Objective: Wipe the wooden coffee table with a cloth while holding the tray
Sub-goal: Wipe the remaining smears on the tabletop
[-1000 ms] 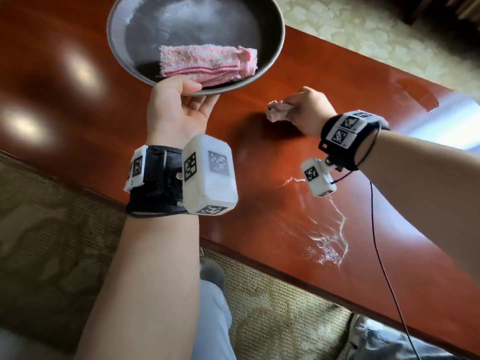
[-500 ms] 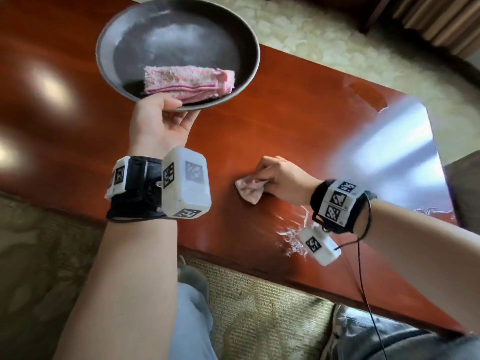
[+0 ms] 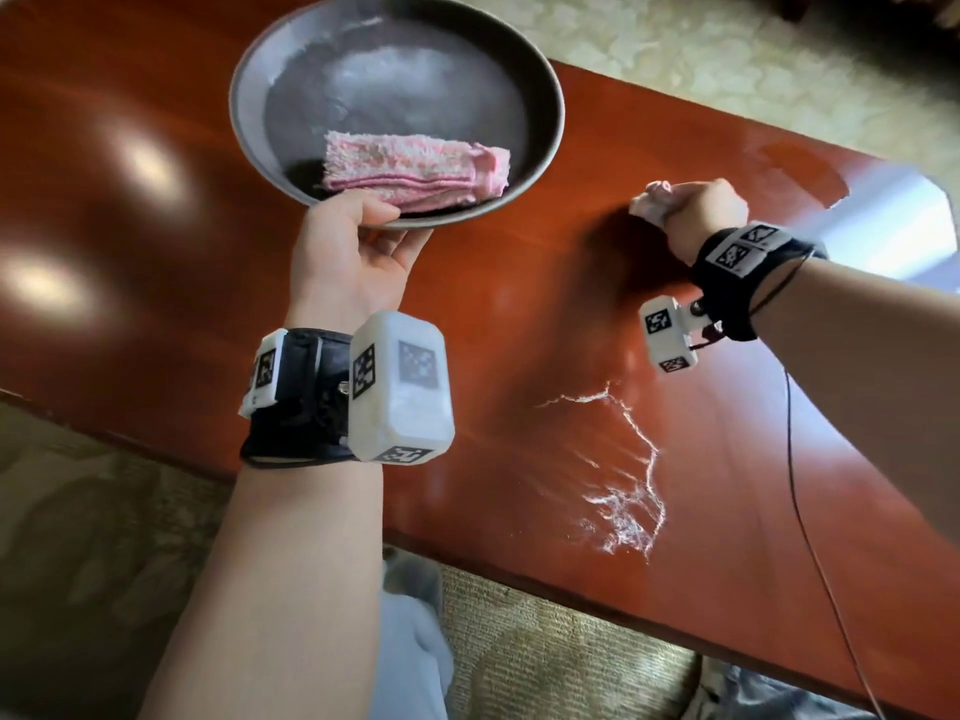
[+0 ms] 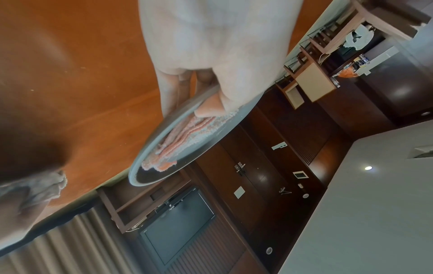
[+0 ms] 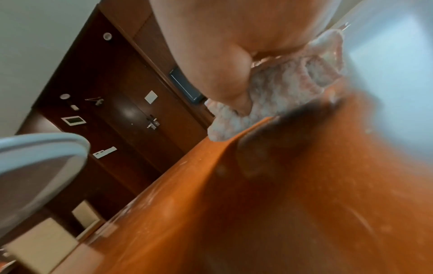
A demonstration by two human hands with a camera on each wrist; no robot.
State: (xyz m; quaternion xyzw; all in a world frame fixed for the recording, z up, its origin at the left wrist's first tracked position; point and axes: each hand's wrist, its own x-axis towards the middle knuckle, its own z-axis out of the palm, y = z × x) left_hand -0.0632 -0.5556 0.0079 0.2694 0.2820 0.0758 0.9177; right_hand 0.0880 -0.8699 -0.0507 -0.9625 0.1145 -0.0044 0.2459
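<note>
Head view, tray (image 3: 249,85) rim in left hand (image 3: 348,257), cloth (image 3: 649,202) bunched in right hand (image 3: 701,215)

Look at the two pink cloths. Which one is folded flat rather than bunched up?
The folded cloth lying in the tray, which the left hand holds up. The other cloth is crumpled in the right hand against the table.

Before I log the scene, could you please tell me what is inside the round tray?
Inside the tray lies one folded pink towel; the left hand grips the near rim, thumb on the towel. Anything beneath the towel is hidden.
</note>
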